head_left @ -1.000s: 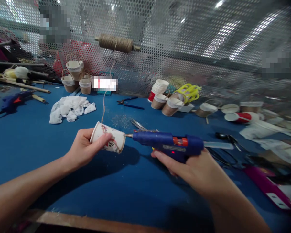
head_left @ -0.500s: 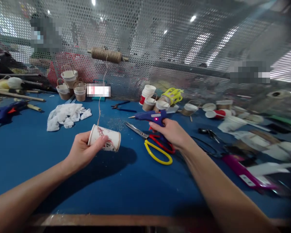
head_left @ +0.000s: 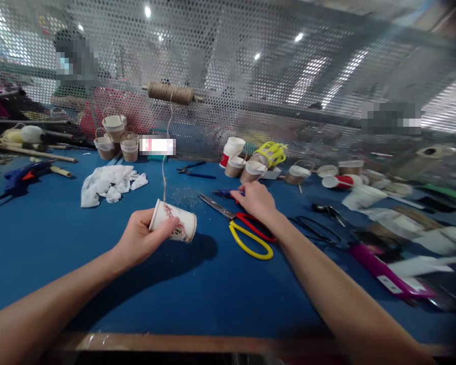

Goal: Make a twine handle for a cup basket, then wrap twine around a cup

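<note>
My left hand [head_left: 146, 233] grips a white paper cup [head_left: 188, 223] with a printed pattern, tilted on its side above the table. Twine [head_left: 164, 177] hangs from a brown spool [head_left: 171, 93] and meets the cup at its left end. Fingers curled, my right hand [head_left: 256, 203] is wrapped over a blue glue gun [head_left: 225, 193] low at the tabletop; most of the gun is hidden beneath the hand. Just in front of that hand lie scissors [head_left: 231, 223] with one red and one yellow handle, blades slightly apart.
Crumpled white cloth [head_left: 106, 185] lies at left, near a second blue glue gun [head_left: 25, 177]. Pliers [head_left: 195, 171], small twine-handled buckets [head_left: 116, 126] and stacked cups [head_left: 233, 147] stand toward the mesh wall [head_left: 213, 66]. Clutter with a magenta object [head_left: 387, 271] fills the right side.
My right hand has lowered the glue gun and turned over it, hiding most of its body. My left hand still holds the cup, and the view has shifted slightly.
</note>
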### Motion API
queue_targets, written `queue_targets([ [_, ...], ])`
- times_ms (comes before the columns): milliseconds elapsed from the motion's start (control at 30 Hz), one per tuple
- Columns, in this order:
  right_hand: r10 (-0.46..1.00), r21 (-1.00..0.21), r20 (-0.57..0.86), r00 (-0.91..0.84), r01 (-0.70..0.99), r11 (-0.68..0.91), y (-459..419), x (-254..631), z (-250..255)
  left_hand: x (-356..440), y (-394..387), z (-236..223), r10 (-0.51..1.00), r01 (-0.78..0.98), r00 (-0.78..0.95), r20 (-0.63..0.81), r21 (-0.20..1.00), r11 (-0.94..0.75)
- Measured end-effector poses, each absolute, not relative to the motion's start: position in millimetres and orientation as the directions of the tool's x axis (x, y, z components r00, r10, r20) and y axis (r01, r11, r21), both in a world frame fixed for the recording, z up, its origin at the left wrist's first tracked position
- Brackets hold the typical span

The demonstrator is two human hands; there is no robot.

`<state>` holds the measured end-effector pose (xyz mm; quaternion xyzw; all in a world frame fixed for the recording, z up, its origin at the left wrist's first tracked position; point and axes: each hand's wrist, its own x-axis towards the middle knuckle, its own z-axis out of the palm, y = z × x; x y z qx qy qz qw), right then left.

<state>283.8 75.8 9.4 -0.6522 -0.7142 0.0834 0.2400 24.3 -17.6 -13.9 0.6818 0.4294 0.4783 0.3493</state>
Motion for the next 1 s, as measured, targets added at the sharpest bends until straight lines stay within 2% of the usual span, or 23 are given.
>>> queue_targets([
  [100, 0.949, -0.521, 0.127, -0.290, 0.795, 0.312, 57.5, 246.7, 23.4, 25.8, -18.9, -14.1, 0.896, 0.256, 0.259, 0.360, 0.869, -0.423],
  [167, 0.796, -0.772, -0.022, -0.604, 0.517, 0.370, 44.0, 219.9, 28.1, 27.2, -20.3, -14.6, 0.877, 0.263, 0.305, 0.371, 0.852, -0.452],
  [233, 0.694, -0.871, -0.028, -0.719, 0.358, 0.336, 32.8, 197.3, 28.2, 28.1, -21.5, -15.2, 0.866, 0.274, 0.326, 0.378, 0.839, -0.469],
  [333, 0.806, -0.937, 0.129, -0.577, 0.195, 0.289, 22.8, 179.0, 25.1, 27.9, -21.3, -15.6, 0.888, 0.259, 0.317, 0.332, 0.871, -0.418],
  [467, 0.878, -0.946, 0.248, -0.408, 0.092, 0.310, 16.1, 182.1, 28.0, 26.7, -17.4, -16.1, 0.954, 0.081, 0.270, 0.134, 0.984, -0.161],
  [533, 0.900, -0.943, 0.270, -0.343, 0.093, 0.318, 12.7, 188.2, 32.1, 26.2, -15.0, -17.6, 0.961, -0.014, 0.272, 0.050, 0.999, -0.048],
  [633, 0.911, -0.929, 0.303, -0.279, 0.127, 0.348, 9.0, 194.3, 35.5, 26.4, -13.5, -20.7, 0.957, -0.090, 0.291, 0.004, 0.996, 0.023],
  [833, 0.921, -0.901, 0.348, -0.172, 0.211, 0.380, 15.2, 198.6, 30.5, 29.9, -17.0, -19.4, 0.966, -0.100, 0.257, -0.037, 0.993, 0.064],
  [1000, 0.928, -0.890, 0.332, -0.167, 0.272, 0.367, 19.1, 201.7, 27.8, 30.2, -19.0, -17.9, 0.962, -0.112, 0.272, -0.032, 0.992, 0.064],
])
